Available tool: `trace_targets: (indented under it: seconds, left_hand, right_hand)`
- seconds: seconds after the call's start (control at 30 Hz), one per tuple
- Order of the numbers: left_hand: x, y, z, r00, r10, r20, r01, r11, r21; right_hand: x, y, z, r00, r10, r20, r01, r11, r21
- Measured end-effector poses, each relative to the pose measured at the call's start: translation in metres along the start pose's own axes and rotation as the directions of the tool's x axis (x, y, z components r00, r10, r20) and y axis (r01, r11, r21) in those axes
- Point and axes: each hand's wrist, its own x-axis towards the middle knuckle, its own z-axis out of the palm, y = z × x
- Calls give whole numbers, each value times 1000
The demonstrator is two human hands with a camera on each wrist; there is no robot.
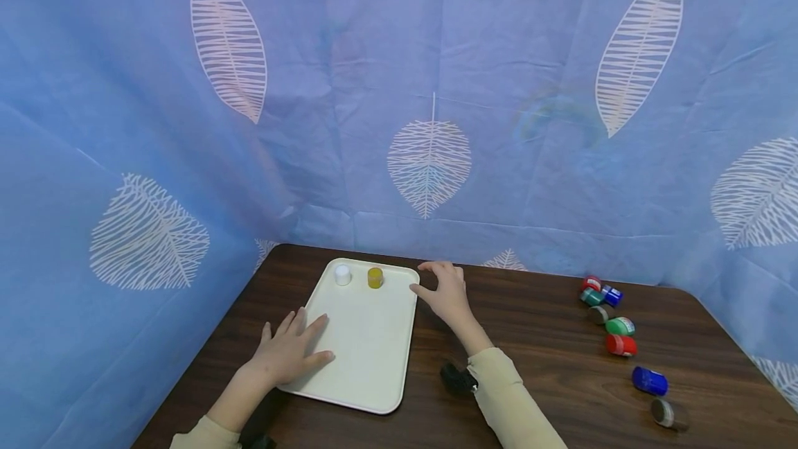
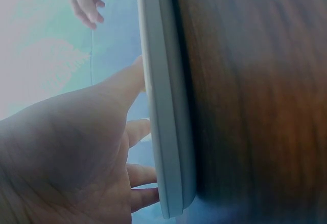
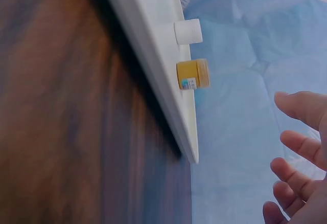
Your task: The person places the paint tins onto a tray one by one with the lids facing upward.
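A white tray [image 1: 364, 366] lies on the dark wooden table, with a white jar [image 1: 343, 274] and a yellow jar [image 1: 375, 278] standing upright near its far edge. My left hand [image 1: 283, 354] is spread over the tray's left side, its fingertips at the tray; in the left wrist view the fingers reach past the rim. Beyond the tray's far right corner hovers my right hand [image 1: 446, 291], fingers bent loosely and nothing between them. The right wrist view has the yellow jar [image 3: 192, 74] and white jar [image 3: 188, 31] apart from that hand [image 3: 301, 168].
On the table's right side lie several small jars: a red one [image 1: 621, 345], a green one [image 1: 620, 326], a blue one [image 1: 650, 380] and a dark one [image 1: 670, 414] among them. A blue curtain [image 1: 349, 179] with white leaf prints hangs behind and to the left.
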Motion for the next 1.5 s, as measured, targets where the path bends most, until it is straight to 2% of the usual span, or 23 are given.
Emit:
trace_targets:
  seconds: [0.37,0.53,0.73,1.1,1.33,1.5]
  left_hand:
    - [0,0,-1,1000,-3,0,3,1000,4]
    - [0,-1,0,1000,-4,0,4,1000,5]
    - [0,-1,0,1000,-6,4,6,1000,23]
    - [0,0,1,1000,9,-9,-8,1000,15]
    - [2,-3,5,1000,10,-7,-10,1000,16]
    - [1,-2,4,1000,11,-10,-11,1000,10]
  right_hand:
    - [-38,15,-36,999,-37,-22,35,998,-50]
    - [-53,23,-51,997,-68,-46,62,992,-110]
    - [-71,35,-69,997,-69,-41,62,985,-160]
    - [-104,57,-104,988,-132,-85,102,951,-292]
    - [-118,61,-120,983,-152,-107,109,937,-332]
    - [-127,64,-128,972,-199,-127,141,920,-364]
